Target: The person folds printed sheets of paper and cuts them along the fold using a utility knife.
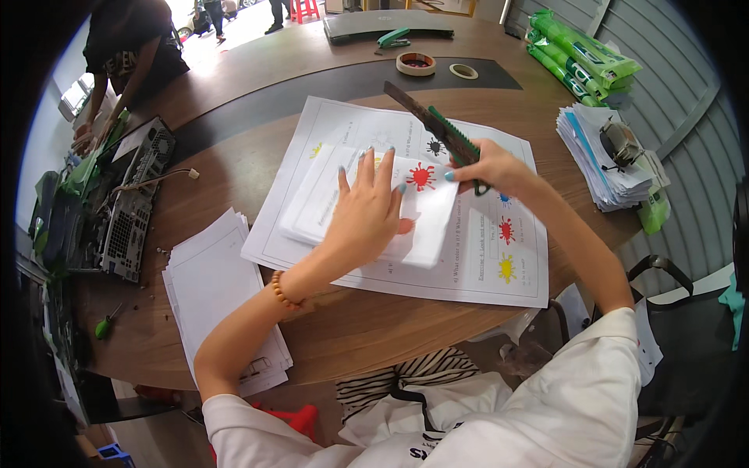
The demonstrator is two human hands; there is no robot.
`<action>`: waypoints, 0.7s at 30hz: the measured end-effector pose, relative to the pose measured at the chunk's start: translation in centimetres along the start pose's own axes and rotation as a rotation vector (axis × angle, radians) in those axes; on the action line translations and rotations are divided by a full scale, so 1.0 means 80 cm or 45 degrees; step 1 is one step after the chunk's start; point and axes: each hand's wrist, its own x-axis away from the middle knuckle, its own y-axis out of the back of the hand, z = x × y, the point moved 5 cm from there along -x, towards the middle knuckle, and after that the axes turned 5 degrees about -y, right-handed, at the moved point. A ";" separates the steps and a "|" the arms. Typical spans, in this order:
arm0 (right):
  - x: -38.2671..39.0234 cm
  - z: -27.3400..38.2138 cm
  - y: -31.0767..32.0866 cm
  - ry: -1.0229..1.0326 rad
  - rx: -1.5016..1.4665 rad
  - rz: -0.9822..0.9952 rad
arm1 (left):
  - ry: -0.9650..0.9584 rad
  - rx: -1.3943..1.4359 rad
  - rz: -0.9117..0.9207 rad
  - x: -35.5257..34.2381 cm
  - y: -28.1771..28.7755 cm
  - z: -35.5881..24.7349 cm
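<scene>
My left hand (367, 203) lies with fingers spread on a small stack of white sheets (429, 226) with printed paint splats, on top of a larger printed sheet (507, 288). My right hand (490, 165) grips a long dark-bladed cutting tool (413, 105) with green toothed edging and a green handle, angled up over the sheets' upper right. My right thumb is at the stack's right edge; whether it touches the paper I cannot tell.
Around the sheets on the curved desk (328, 327) are loose papers (211, 281), an opened computer case (129, 218), a screwdriver (104, 326), tape rolls (416, 64), a stapler (392, 37), green packages (573, 51) and a paper pile (593, 160). Another person (133, 47) stands back left.
</scene>
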 end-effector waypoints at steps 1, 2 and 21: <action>-0.010 0.000 0.014 -0.041 0.087 0.092 | -0.091 0.153 0.057 -0.011 0.027 -0.013; -0.020 0.006 0.021 -0.038 0.178 0.158 | -0.178 0.303 0.117 -0.016 0.047 -0.025; 0.188 0.005 0.011 0.702 1.009 -0.711 | -0.342 0.141 0.164 0.015 -0.023 -0.024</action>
